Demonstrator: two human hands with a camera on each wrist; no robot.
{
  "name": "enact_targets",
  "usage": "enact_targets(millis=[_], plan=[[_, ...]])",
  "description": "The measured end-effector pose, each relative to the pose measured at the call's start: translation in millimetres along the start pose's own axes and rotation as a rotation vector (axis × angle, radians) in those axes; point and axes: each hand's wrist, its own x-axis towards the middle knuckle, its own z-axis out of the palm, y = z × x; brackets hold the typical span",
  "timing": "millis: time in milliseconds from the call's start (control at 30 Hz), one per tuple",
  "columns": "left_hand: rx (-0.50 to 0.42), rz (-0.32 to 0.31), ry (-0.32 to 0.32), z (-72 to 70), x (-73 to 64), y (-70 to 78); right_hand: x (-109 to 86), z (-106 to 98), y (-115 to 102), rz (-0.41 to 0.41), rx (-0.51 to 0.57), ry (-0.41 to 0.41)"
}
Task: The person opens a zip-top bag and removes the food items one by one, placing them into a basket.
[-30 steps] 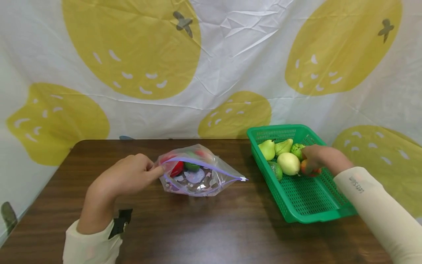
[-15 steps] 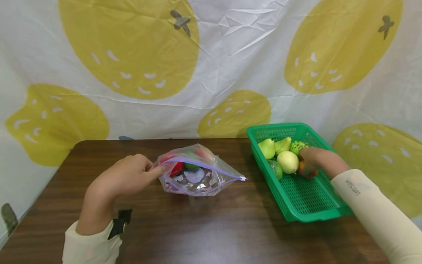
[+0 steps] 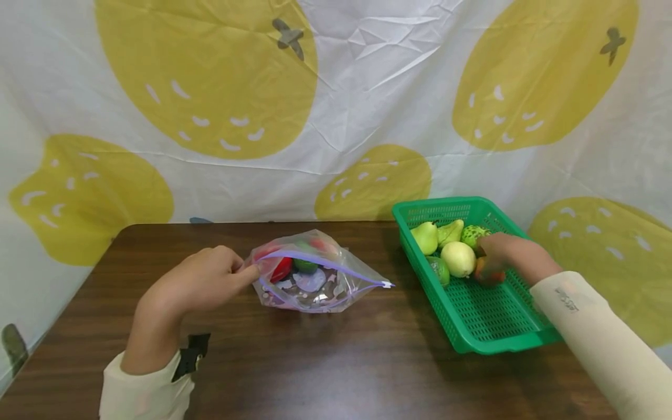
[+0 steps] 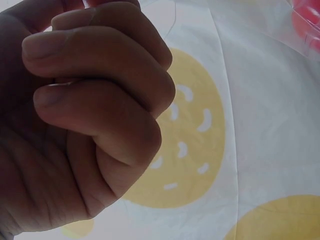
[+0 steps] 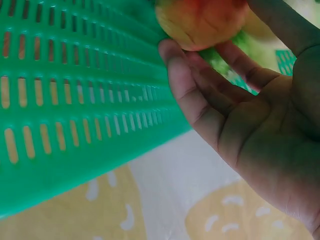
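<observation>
A clear zip bag with a purple zip strip lies on the table, its mouth gaping. Red fruit and green fruit show inside it. My left hand pinches the bag's left end between thumb and finger; its other fingers are curled in the left wrist view. At the right, my right hand reaches into the green basket. Its fingers and thumb are around a round red-orange fruit, partly hidden by the hand in the head view.
Beside the held fruit lie a pale yellow fruit, a bumpy green fruit, a dark green fruit and pears. The brown table ends against a lemon-print cloth behind.
The right hand has shifted slightly left within the basket, at the red-orange fruit. The left hand and the bag have stayed in place.
</observation>
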Motion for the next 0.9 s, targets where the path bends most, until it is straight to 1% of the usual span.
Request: enact_targets(millis=[67,167,267,367,433,500,567,667,733,800,900], plan=[[-0.003,-0.001,-0.001,0.7,0.0,-0.1,-5.3,-6,-1,-0.011,-0.008,0.058],[0.0,0.0,0.0,1.1,-0.2,0.2,-15.1,-20,-7,-0.045,-0.024,0.171],[0.008,0.0,0.004,0.5,-0.7,0.9,-29.8,-40,-22,-0.09,-0.04,0.287],[0.008,-0.001,0.006,-0.1,-1.1,1.0,-50.0,-60,-47,-0.131,-0.058,0.426],[0.0,-0.004,0.003,-0.3,-1.3,1.2,-66.8,-70,-69,-0.144,-0.06,0.508],[-0.009,-0.003,-0.002,0.0,-1.3,1.4,-83.9,-75,-93,-0.171,-0.079,0.597],[-0.015,-0.003,-0.005,-0.1,-1.5,1.8,-100.2,-76,-116,-0.218,-0.102,0.685],[-0.007,0.002,0.005,-1.1,-1.3,2.0,-118.1,-73,-148,-0.356,-0.125,0.844],[0.003,0.002,0.015,-2.2,-1.6,1.9,-125.9,-70,-166,-0.475,-0.103,0.943],[0.009,0.003,0.021,-2.7,-1.5,2.0,-132.3,-64,-182,-0.591,-0.049,1.017],[0.0,0.011,0.012,-1.3,-0.9,2.6,-141.4,-53,-202,-0.707,0.039,1.06]])
